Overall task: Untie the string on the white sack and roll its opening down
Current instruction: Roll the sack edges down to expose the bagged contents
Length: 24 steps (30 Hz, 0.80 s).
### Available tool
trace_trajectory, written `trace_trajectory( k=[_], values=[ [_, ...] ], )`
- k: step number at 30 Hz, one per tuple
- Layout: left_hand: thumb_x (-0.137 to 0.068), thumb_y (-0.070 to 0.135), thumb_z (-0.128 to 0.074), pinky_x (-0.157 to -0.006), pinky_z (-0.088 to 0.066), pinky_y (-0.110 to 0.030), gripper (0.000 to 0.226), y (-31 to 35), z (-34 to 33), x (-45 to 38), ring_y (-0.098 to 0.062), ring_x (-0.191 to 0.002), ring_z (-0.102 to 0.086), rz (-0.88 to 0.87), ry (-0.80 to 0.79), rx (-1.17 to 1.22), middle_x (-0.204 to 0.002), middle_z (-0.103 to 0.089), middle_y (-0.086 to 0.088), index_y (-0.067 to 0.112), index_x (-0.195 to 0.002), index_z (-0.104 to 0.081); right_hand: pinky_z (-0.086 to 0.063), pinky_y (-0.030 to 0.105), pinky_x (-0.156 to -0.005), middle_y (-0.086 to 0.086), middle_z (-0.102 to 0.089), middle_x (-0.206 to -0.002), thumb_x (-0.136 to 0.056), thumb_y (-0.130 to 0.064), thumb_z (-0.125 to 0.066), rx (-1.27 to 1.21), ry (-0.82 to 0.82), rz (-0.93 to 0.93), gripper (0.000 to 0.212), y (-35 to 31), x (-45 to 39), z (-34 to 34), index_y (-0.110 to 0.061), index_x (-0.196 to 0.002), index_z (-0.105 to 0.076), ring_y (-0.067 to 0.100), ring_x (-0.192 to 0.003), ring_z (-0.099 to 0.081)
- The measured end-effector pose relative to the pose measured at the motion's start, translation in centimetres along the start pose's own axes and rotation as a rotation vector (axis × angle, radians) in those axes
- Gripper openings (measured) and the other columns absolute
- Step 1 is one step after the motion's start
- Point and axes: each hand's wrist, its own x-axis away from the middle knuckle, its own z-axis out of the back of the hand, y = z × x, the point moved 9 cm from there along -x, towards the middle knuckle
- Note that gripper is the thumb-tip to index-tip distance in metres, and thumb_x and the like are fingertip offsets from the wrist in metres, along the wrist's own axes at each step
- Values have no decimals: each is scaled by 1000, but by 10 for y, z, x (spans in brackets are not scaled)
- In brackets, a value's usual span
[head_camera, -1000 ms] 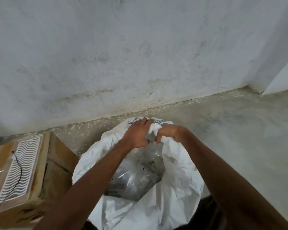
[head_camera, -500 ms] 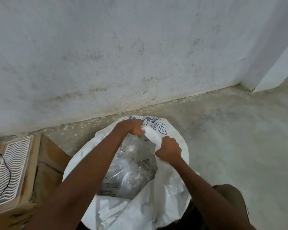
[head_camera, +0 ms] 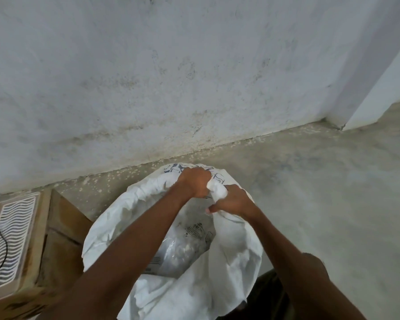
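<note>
White woven plastic makes up the sack [head_camera: 231, 269], which stands open on the floor [head_camera: 333, 192] close to the wall [head_camera: 171, 77], with blue print on its far side. Its mouth gapes wide, the rim bunched into a thick roll along the far-left edge and crumpled loosely on the near side. Inside the sack shows a clear liner [head_camera: 185, 248] with dark printing; what it holds cannot be made out. Both hands meet at the far rim of the sack. The left hand [head_camera: 193, 182] has its fingers curled shut over the rolled edge, knuckles up. The right hand [head_camera: 232, 200] sits just beside it, nearer, fingers clamped on a twisted wad of the white fabric that sticks up between the two hands. No string can be made out. Left of the sack, touching or nearly so, stands a brown carton [head_camera: 60, 232].
</note>
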Motion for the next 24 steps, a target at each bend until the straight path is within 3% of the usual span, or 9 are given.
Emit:
trace_trajectory(
  k=[3, 6, 9, 11, 12, 15, 18, 20, 24],
  values=[
    [-89, 39, -62, -94, -50, -42, 50, -19, -2, -7, -31, -118, -61, 81, -192, 6, -133, -62, -11, 16, -133, -57, -49, 34, -82, -3, -62, -111, -49, -61, -83, 202, 267, -116, 91, 27, 25, -2, -21, -122, -48, 26, -108, -62],
    [-80, 34, -72, -91, -54, -42, 55, -24, 0, -10, -29, -110, -64, 62, -245, 5, -128, -65, -10, 17, -130, -58, -54, 36, -79, -4, -63, -101, -54, -47, -84, 35, 210, -216, 65, 46, 29, -15, -20, -106, -55, 26, -97, -65],
    [-73, 29, -79, -97, -47, -46, 75, -6, 17, -5, -33, -116, -52, -55, -23, -24, -126, -58, -16, 14, -137, -44, -60, 33, -71, 2, -68, -89, -57, -17, -83, -269, 97, -168, 40, 41, 16, -18, -12, -93, -65, 25, -85, -67],
    [-62, 25, -82, -97, -43, -45, 85, 24, 33, 11, -30, -116, -48, -283, 233, -56, -125, -51, -13, 18, -138, -42, -57, 25, -66, 6, -70, -83, -62, -2, -81, -416, -12, -137, 28, 31, 11, -14, -9, -86, -70, 23, -79, -68],
    [-57, 22, -83, -98, -42, -43, 87, 38, 34, 20, -27, -115, -48, -392, 292, -53, -124, -51, -9, 20, -135, -45, -59, 29, -72, 10, -73, -85, -61, 1, -82, -475, -88, -133, 29, 27, 8, -12, -8, -87, -72, 26, -81, -70],
    [-60, 22, -82, -91, -42, -38, 74, 59, 21, 25, -24, -110, -53, -437, 206, 7, -117, -57, -6, 16, -128, -53, -54, 42, -96, 16, -75, -105, -59, 0, -85, -585, -330, -73, 42, 15, 8, -12, -5, -101, -77, 32, -101, -70],
    [-73, 30, -75, -73, -45, -34, 31, 68, 25, 20, -26, -95, -66, -337, 111, -59, -100, -69, -4, 17, -100, -65, -49, 37, -90, -3, -73, -88, -62, -6, -89, -551, -297, -40, 23, 17, 10, -11, -20, -77, -78, 20, -90, -65],
    [-76, 32, -70, -66, -44, -32, 17, 72, 25, 14, -26, -89, -69, -292, 6, -110, -91, -71, -2, 20, -88, -67, -47, 30, -81, -12, -67, -84, -54, -26, -95, -434, -144, -63, 35, 23, 15, -6, -28, -82, -74, 13, -89, -62],
    [-81, 32, -68, -76, -51, -33, 24, 52, 22, 0, -25, -96, -68, -154, -166, -133, -100, -68, -1, 21, -101, -63, -49, 37, -91, 3, -52, -130, -51, -53, -91, -69, 87, -160, 109, 46, 35, 0, -20, -140, -40, 27, -121, -55]
  ],
)
